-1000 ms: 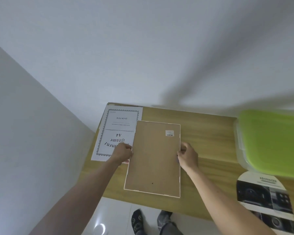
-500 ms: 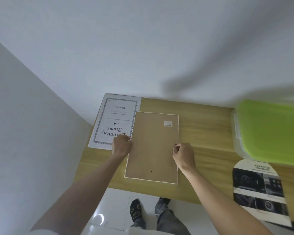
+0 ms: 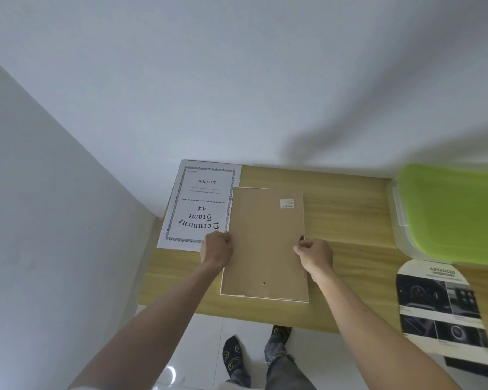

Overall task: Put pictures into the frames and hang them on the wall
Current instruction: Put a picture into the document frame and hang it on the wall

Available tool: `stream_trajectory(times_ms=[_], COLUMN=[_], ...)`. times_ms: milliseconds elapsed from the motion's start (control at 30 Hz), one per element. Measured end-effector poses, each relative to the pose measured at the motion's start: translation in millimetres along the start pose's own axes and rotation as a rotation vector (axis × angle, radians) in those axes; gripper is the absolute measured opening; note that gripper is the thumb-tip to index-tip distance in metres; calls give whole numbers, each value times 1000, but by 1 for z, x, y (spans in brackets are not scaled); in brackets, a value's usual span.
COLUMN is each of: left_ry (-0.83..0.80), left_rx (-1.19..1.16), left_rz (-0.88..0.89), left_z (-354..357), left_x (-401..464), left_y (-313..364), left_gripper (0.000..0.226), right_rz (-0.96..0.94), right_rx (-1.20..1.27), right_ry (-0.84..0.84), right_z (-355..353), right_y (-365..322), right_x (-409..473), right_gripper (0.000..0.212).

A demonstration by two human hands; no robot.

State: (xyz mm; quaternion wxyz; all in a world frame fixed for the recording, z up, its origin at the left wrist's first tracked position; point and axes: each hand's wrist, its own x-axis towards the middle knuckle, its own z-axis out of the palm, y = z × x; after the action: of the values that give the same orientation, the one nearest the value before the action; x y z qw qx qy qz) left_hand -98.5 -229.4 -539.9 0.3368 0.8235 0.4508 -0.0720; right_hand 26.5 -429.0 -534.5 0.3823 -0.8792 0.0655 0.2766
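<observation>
While the frame lies face down on the wooden table, our left hand and right hand pinch its long edges, fingers curled on the flat brown backing; bare wood opens right of our fingers, smooth printed sheet left.

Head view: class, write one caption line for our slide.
Both hands, left and right, grip a face-down picture frame on the wooden table.

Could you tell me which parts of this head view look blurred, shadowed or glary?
Head view: the green-lidded box and brochure at right smear with edge blur; soft shadows streak the wall; a small glare spot shines on the floor; the frame back stays sharp.
</observation>
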Motion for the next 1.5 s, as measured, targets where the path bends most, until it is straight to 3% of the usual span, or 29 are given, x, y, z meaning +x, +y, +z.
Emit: stream_trajectory(times_ms=[167, 267, 367, 533, 700, 800, 1033, 1167, 1367, 1500], left_ry=[-1, 4, 26, 10, -82, -132, -170, -188, -215, -188], left_rx=[34, -73, -267, -302, -259, -211, -159, -109, 5, 116], left_rz=[51, 57, 34, 128, 204, 252, 258, 242, 218, 156], left_z=[2, 2, -3, -8, 3, 23, 74, 99, 136, 157], left_x=[-4, -7, -14, -18, -24, -29, -42, -51, -67, -76], left_y=[-1, -3, -2, 6, 39, 65, 130, 153, 172, 177], left_gripper=[15, 10, 33, 14, 13, 15, 7, 40, 55, 33], right_rz=[19, 50, 70, 55, -43, -37, -59, -90, -151, -189], right_rx=[115, 201, 262, 289, 136, 63, -132, -178, -329, -425], right_ry=[-37, -58, -69, -32, 71, 79, 108, 77, 14, 10], right_z=[-6, -9, -13, -25, -61, -87, -138, -153, -155, -151], right_y=[3, 7, 8, 7, 15, 28, 63, 79, 95, 102], right_x=[3, 8, 8, 0, -17, -13, 13, 27, 49, 55], right_gripper=[5, 10, 12, 7, 16, 6, 45, 56, 63, 63])
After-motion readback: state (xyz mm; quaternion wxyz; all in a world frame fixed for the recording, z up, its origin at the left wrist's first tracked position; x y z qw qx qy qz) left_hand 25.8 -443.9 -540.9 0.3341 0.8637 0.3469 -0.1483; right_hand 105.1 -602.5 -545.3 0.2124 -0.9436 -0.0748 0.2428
